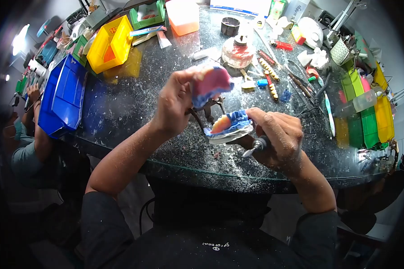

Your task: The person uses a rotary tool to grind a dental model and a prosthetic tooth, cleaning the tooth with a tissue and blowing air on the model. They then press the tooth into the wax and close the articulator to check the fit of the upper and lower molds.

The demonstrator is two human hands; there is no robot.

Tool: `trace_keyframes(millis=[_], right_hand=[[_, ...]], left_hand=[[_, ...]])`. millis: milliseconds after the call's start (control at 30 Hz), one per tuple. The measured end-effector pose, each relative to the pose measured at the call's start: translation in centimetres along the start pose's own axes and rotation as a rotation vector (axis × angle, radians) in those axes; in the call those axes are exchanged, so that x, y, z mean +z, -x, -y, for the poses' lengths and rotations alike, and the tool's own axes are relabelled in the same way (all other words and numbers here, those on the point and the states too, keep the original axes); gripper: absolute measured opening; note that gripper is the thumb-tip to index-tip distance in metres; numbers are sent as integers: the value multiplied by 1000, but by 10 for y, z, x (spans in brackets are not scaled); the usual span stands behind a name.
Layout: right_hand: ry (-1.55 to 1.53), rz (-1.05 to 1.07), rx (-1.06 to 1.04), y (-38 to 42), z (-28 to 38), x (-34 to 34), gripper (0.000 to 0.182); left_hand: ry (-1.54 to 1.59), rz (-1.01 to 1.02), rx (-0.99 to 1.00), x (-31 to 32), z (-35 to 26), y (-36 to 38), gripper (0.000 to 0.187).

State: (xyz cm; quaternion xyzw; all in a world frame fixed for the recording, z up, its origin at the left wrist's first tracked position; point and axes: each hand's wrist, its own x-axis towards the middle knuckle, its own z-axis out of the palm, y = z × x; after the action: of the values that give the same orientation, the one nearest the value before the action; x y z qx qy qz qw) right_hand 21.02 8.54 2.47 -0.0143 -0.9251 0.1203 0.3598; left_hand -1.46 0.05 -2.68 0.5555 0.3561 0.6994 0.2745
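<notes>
My left hand is closed on the upper dental model, a blue and white cast with a pink base plate and pale teeth, tilted up. Below it, the lower dental model has blue edges, yellowish teeth and a white plaster base. A dark metal articulator shows between the two models. My right hand is closed around a dark grey handpiece with a metal collar and a pale tip pointing down-left. Its fingertips touch the right side of the lower model. Part of the handpiece is hidden by the palm.
White shavings cover the dark table. Blue and yellow bins stand left. A glass spirit burner, strips of teeth, a toothbrush and several tools lie beyond. Another person's arm is at far left.
</notes>
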Motion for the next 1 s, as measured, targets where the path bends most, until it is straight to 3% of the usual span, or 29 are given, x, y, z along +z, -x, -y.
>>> trace_keyframes(millis=[67,167,267,433,733,933,967,1000], right_hand=[[-17,-7,28,1,1,-2,47],[-28,-27,47,1,1,-6,43],[-25,-65,48,0,2,-7,40],[-20,-110,63,1,0,-9,37],[-18,-93,72,2,1,-3,39],[-27,-73,74,2,6,-1,37],[-25,-67,72,2,6,-2,37],[-18,-86,63,3,4,0,38]], left_hand=[[-155,50,-28,1,9,0,41],[-38,223,-444,16,-20,-26,71],[-170,362,-492,19,-31,-40,66],[-85,339,-400,29,-25,-38,58],[-49,318,-414,28,-26,-31,58],[-117,390,-500,18,-28,-25,72],[-19,413,-504,14,-26,-25,85],[-8,433,-372,14,-22,-24,85]])
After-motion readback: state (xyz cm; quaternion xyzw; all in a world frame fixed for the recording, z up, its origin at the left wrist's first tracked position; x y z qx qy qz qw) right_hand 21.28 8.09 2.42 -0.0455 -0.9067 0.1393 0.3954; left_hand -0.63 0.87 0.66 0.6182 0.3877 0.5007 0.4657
